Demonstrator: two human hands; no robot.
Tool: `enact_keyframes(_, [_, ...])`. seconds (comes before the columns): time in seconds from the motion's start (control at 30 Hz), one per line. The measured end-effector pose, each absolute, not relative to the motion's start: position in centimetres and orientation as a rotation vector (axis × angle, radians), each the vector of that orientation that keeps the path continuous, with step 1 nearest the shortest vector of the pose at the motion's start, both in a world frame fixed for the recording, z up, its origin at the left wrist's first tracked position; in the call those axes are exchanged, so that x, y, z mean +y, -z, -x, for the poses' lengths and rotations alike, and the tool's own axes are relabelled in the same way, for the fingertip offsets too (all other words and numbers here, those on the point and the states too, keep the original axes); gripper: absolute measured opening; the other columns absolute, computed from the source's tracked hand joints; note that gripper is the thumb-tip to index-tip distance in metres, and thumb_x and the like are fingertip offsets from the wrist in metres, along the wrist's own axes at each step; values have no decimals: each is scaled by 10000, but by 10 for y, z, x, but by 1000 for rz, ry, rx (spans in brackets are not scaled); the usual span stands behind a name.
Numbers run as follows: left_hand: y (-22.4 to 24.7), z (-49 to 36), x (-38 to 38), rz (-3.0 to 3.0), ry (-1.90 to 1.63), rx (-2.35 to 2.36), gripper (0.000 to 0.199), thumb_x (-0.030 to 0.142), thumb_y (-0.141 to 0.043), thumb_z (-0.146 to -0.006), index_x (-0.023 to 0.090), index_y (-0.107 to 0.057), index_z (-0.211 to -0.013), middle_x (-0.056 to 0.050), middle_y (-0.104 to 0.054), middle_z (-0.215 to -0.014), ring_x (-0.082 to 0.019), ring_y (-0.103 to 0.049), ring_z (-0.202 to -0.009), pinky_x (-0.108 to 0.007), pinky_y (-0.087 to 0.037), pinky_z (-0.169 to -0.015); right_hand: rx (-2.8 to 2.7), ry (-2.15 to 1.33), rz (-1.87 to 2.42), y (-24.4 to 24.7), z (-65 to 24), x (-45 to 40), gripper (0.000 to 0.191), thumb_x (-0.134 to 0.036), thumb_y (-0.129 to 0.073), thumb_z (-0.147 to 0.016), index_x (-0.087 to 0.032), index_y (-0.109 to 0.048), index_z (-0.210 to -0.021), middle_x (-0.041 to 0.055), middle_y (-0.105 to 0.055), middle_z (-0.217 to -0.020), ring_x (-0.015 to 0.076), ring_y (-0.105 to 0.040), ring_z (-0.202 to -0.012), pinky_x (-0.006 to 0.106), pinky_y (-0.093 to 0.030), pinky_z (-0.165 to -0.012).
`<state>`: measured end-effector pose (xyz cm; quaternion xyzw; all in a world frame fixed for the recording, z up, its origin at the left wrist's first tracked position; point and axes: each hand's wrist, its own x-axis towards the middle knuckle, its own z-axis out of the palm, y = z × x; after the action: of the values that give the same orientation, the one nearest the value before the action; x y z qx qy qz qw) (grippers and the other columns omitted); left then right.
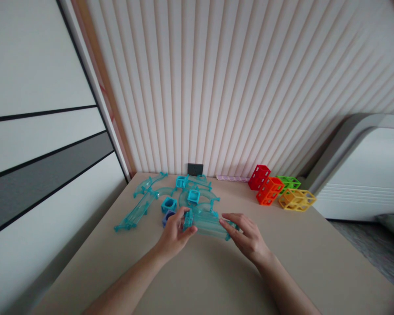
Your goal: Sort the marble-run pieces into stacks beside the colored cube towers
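Note:
Several clear teal track pieces (210, 224) lie side by side between my hands near the middle of the table. My left hand (174, 232) grips their left end, with thumb and fingers on either side. My right hand (246, 234) touches the right end with its fingertips, its fingers bent and close together. A blue-purple cube (167, 216) is just beyond my left hand, partly hidden by it. Next to it stands a blue open cube (168, 204). Behind the pieces in my hands are curved teal tracks (184, 199) and another blue cube (193, 196).
Long teal tracks (138, 212) lie on the table (197, 280) at the left. At the back right stand red (259, 176), orange (269, 190), green (288, 182) and yellow (297, 200) lattice blocks. A black box (195, 169) sits by the pleated wall.

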<state>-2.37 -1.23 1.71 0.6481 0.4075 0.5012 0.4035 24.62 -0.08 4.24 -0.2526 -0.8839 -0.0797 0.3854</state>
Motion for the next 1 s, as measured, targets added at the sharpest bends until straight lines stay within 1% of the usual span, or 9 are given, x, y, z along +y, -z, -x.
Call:
enact_keyframes(0.1, [-18,25,-14,-1652,-1292,1154,446,555,-625,-859,192,-535,-1101,13,-586,-733,-116,-545,-567,-219,-446,-518,-2282,148,651,-41,-242,0,509,-118,-489,-957,-304,-493,-1431,126,-701,-1140,230,-682,-1009,372,-571,-815])
enact_keyframes(0.27, [-13,25,-14,-1674,-1293,1254,387,493,-572,-906,206,-516,-1161,-10,-623,-836,-125,-586,-614,-234,-480,-549,-2327,-54,645,-41,-238,-1,574,-110,-496,-928,-270,-410,-1472,140,-643,-1197,237,-639,-1067,401,-565,-869])
enact_keyframes(0.33, [-10,26,-14,-1677,-1291,1251,377,478,-549,-924,205,-501,-1179,-10,-622,-826,-125,-590,-612,-235,-484,-551,-2321,-167,642,-42,-235,-3,543,-134,-502,-929,-257,-431,-1453,143,-621,-1221,243,-625,-1096,410,-555,-905])
enact_keyframes(0.47, [-8,25,-15,-1654,-1318,1257,422,487,-558,-917,206,-472,-1220,5,-602,-779,-124,-590,-591,-237,-491,-550,-2186,-410,753,-37,-230,-4,454,-252,-482,-978,-236,-450,-1430,159,-578,-1295,258,-587,-1186,410,-518,-983])
enact_keyframes(0.6, [-11,24,-17,-1583,-1312,1223,431,526,-512,-931,219,-417,-1219,37,-566,-727,-114,-578,-548,-225,-490,-526,-1927,-664,853,-21,-225,-1,501,-369,-483,-999,-270,-360,-1474,148,-552,-1359,250,-586,-1200,415,-505,-998])
enact_keyframes(0.67, [-13,22,-19,-1529,-1329,1203,440,555,-497,-930,221,-401,-1200,48,-552,-705,-111,-573,-533,-210,-478,-497,-1851,-800,870,-13,-223,0,516,-413,-490,-996,-288,-353,-1478,136,-557,-1364,244,-586,-1204,402,-512,-984])
enact_keyframes(0.8, [-17,18,-19,-1400,-1360,1192,487,616,-515,-899,225,-398,-1165,62,-538,-672,-109,-567,-500,-187,-447,-431,-1775,-967,896,-4,-221,1,511,-467,-533,-971,-295,-430,-1442,105,-606,-1287,222,-629,-1100,371,-538,-929])
enact_keyframes(0.9, [-16,15,-18,-1338,-1339,1161,487,629,-499,-905,231,-402,-1170,84,-524,-603,-101,-535,-449,-169,-416,-395,-1717,-1009,902,-3,-221,1,579,-492,-576,-941,-277,-425,-1457,95,-623,-1214,205,-651,-981,360,-565,-865])
enact_keyframes(1.0, [-15,12,-18,-1327,-1302,1120,474,636,-479,-914,232,-413,-1152,94,-522,-565,-92,-500,-416,-158,-394,-377,-1663,-1018,899,-5,-222,1,581,-495,-571,-943,-269,-428,-1460,96,-621,-1178,189,-656,-908,352,-577,-823])
